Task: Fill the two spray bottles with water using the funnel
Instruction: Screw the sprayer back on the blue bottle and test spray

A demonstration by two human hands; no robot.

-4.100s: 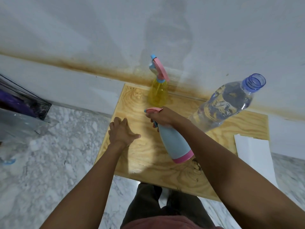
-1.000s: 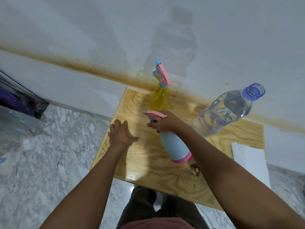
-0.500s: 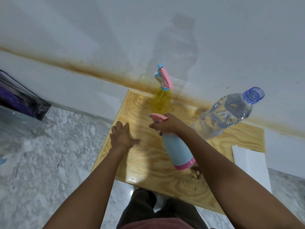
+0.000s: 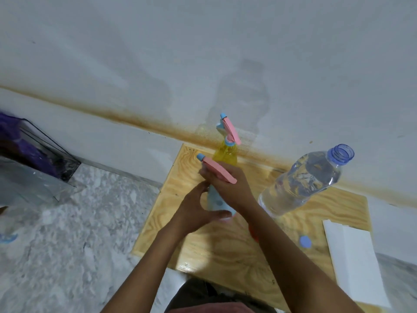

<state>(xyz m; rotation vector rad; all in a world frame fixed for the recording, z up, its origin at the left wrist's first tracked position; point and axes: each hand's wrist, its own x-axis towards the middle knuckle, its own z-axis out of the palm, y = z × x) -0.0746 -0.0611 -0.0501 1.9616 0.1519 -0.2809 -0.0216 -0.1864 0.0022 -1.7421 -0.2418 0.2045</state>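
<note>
Right hand (image 4: 230, 188) grips the pink head (image 4: 217, 169) of the blue bottle (image 4: 215, 201), left hand (image 4: 191, 213) its body, and a hard twist may tip the open water bottle (image 4: 302, 184).

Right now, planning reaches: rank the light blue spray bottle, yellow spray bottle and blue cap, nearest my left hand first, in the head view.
1. light blue spray bottle: in the left hand.
2. yellow spray bottle: behind it.
3. blue cap: far right.

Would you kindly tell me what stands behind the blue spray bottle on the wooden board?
The yellow spray bottle stands behind it, by the wall, trigger head on. Its base is covered by the right hand gripping the head of the blue spray bottle.
</note>
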